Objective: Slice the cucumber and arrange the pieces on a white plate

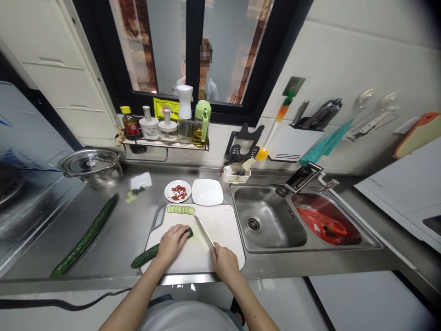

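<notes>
On the white cutting board [220, 230] lies a cut cucumber [146, 255], its near-left end reaching past the board's edge. My left hand [173, 244] is closed over the cucumber close to its cut end. The handle of a kitchen knife [204, 231] is gripped in my right hand [224, 263]. Its blade points up and to the left, just right of the cucumber's cut end. Along the board's far edge a row of overlapping cucumber slices [181, 209] is laid out. A whole cucumber [86, 234] rests on the steel counter at the left.
Behind the board stand a plate of chopped red pieces [178, 192] and a white square plate [207, 192]. The double sink [270, 218] lies to the right, with a red bag [320, 225] in its far basin. A lidded steel pot [93, 168] stands at back left.
</notes>
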The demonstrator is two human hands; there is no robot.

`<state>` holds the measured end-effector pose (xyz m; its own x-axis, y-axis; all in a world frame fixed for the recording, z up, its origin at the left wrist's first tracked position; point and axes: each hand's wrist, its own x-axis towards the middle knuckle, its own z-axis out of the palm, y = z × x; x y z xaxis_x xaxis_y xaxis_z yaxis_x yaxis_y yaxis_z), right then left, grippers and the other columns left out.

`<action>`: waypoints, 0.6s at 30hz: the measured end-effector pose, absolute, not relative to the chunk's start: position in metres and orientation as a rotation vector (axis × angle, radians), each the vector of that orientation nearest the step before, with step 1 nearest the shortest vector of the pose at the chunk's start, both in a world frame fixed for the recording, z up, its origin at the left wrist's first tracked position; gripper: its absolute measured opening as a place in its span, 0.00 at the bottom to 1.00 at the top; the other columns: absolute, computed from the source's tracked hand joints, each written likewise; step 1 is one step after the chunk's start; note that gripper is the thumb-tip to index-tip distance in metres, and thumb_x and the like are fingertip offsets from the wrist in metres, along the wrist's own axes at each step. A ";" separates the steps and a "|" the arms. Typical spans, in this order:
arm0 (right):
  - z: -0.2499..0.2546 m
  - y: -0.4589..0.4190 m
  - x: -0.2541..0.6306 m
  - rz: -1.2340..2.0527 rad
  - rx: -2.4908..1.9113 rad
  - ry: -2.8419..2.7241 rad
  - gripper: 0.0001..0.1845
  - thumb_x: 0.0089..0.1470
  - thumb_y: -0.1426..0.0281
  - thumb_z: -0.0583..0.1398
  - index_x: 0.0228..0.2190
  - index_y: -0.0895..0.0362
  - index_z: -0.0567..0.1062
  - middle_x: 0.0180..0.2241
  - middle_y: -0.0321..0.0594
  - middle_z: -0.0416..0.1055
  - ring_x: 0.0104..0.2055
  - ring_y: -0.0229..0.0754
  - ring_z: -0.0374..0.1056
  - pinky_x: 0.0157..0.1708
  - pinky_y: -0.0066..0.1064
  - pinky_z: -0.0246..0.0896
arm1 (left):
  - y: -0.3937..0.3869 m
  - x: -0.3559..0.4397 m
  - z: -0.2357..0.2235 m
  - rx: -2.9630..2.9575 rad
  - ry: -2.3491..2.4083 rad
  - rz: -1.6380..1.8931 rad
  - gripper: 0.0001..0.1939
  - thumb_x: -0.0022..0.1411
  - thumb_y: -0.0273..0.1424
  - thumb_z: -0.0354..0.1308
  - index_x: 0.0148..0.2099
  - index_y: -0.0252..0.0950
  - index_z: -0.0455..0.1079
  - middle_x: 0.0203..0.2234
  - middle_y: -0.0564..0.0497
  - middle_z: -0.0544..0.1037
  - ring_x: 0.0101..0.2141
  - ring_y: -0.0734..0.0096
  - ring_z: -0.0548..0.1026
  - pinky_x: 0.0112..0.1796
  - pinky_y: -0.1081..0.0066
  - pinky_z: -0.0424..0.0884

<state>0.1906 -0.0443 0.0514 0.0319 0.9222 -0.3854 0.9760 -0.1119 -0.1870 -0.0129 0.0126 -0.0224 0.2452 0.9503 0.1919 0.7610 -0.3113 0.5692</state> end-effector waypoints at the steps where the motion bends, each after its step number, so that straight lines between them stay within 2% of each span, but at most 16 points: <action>1: 0.052 -0.043 0.194 -0.616 2.190 1.992 0.22 0.65 0.67 0.43 0.48 0.56 0.72 0.38 0.48 0.77 0.42 0.46 0.73 0.37 0.31 0.59 | 0.012 -0.013 -0.021 2.168 1.573 0.727 0.14 0.67 0.38 0.49 0.49 0.44 0.71 0.42 0.51 0.77 0.43 0.67 0.73 0.45 0.67 0.67; 4: 0.052 -0.040 0.202 -0.563 2.265 1.966 0.22 0.65 0.65 0.44 0.53 0.51 0.69 0.40 0.46 0.76 0.42 0.44 0.73 0.37 0.30 0.58 | 0.012 -0.015 -0.020 2.176 1.583 0.714 0.14 0.66 0.38 0.49 0.49 0.43 0.72 0.42 0.51 0.77 0.43 0.66 0.72 0.45 0.66 0.67; 7: 0.051 -0.039 0.207 -0.512 2.337 1.959 0.21 0.64 0.65 0.46 0.54 0.49 0.68 0.41 0.44 0.76 0.42 0.43 0.72 0.38 0.30 0.57 | 0.010 -0.017 -0.020 2.169 1.591 0.712 0.14 0.66 0.38 0.49 0.49 0.43 0.72 0.42 0.50 0.77 0.43 0.65 0.72 0.45 0.66 0.68; 12: 0.046 -0.041 0.209 -0.424 2.405 2.003 0.21 0.61 0.66 0.51 0.54 0.51 0.68 0.42 0.42 0.75 0.44 0.42 0.70 0.41 0.29 0.55 | 0.008 -0.019 -0.020 2.101 1.623 0.790 0.15 0.67 0.39 0.48 0.48 0.43 0.72 0.43 0.50 0.76 0.44 0.64 0.72 0.46 0.65 0.68; 18: 0.043 -0.044 0.209 -0.226 2.348 2.080 0.25 0.55 0.71 0.58 0.55 0.55 0.66 0.42 0.44 0.73 0.45 0.45 0.66 0.44 0.31 0.52 | 0.016 -0.009 -0.001 2.085 1.719 1.002 0.16 0.65 0.41 0.49 0.47 0.41 0.73 0.44 0.46 0.72 0.47 0.60 0.69 0.50 0.61 0.65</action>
<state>0.2094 -0.0442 0.0431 0.1147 0.9878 -0.1054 0.9874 -0.1251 -0.0972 -0.0090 0.0157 -0.0012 0.0628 0.9377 0.3418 0.7593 -0.2672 0.5934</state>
